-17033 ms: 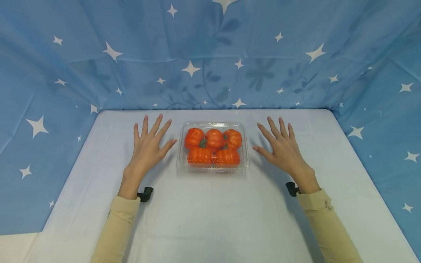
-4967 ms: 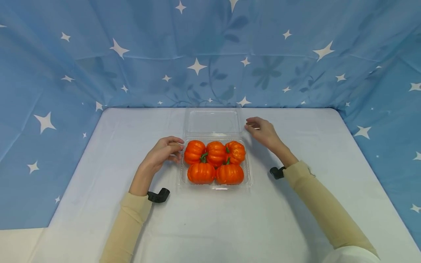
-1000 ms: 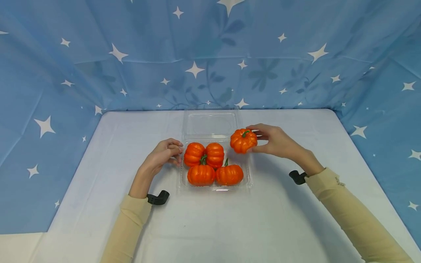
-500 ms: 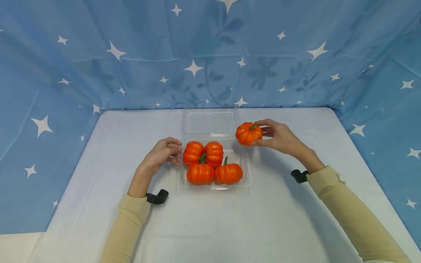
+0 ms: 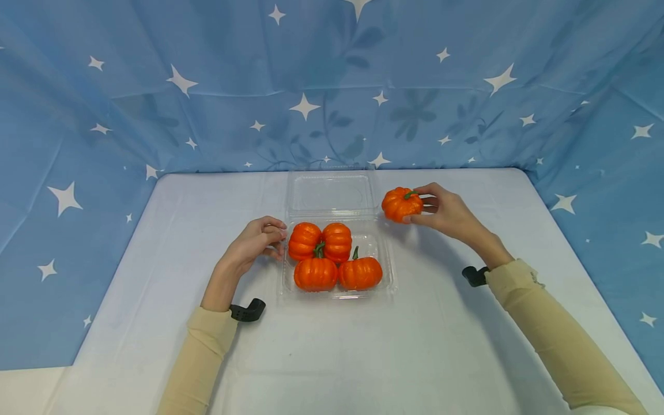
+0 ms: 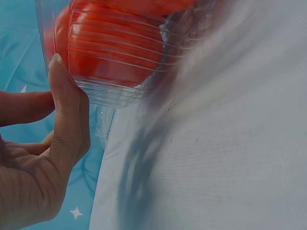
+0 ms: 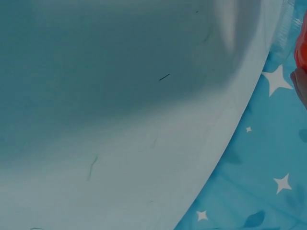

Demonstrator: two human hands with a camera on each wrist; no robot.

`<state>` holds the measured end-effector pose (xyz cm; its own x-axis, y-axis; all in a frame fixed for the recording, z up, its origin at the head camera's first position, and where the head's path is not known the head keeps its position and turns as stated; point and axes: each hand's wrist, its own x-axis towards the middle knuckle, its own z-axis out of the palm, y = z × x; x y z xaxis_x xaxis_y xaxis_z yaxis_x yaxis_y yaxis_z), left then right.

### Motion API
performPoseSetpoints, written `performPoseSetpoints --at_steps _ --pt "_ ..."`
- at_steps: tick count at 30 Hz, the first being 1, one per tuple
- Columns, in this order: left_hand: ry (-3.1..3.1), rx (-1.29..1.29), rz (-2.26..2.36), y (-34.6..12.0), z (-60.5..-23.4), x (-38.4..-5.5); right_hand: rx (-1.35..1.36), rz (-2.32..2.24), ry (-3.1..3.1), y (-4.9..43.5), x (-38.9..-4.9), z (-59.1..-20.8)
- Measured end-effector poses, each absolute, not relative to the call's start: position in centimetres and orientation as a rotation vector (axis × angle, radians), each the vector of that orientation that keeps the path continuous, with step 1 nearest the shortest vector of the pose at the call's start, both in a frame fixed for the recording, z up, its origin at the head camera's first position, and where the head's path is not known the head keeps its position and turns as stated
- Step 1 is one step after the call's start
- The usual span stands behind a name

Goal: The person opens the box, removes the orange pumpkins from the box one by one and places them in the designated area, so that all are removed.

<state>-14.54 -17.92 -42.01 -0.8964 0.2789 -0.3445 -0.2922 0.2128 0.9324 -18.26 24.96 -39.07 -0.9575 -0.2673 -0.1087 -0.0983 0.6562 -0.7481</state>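
Note:
My right hand [image 5: 447,212] holds a small orange pumpkin [image 5: 398,206] with a green stem, thumb below and fingers at its far side, above the table right of the clear plastic clamshell box [image 5: 369,244]. At the right edge of the right wrist view, only slivers of the pumpkin [image 7: 302,50] and hand [image 7: 301,85] show. Two back pumpkins [image 5: 305,242] and two front pumpkins [image 5: 360,273] sit in the box; its back right spot is bare. My left hand [image 5: 256,241] stays at the box's left side, loosely bent, a fingertip [image 6: 56,60] against the plastic wall.
The box's clear lid [image 5: 332,193] lies folded back behind it, near the table's far edge. A white cloth covers the table [image 5: 332,351]. Blue star-patterned curtain [image 5: 233,69] hangs at the back and both sides.
The box has been opened since the oldest frame. The right hand has taken the back right pumpkin out and moved it right and slightly farther back. The left hand has stayed put lately.

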Motion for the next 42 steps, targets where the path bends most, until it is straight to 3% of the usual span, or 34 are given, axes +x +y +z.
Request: performPoseSetpoints --at_steps 28,42 --pt "2.040 -0.003 1.739 -18.0 -42.0 -14.5 0.040 -1.093 2.683 27.1 -21.7 -42.6" --pt "2.030 0.007 1.747 -18.0 -42.1 -14.4 0.000 -1.221 2.679 27.2 -21.8 -43.3"
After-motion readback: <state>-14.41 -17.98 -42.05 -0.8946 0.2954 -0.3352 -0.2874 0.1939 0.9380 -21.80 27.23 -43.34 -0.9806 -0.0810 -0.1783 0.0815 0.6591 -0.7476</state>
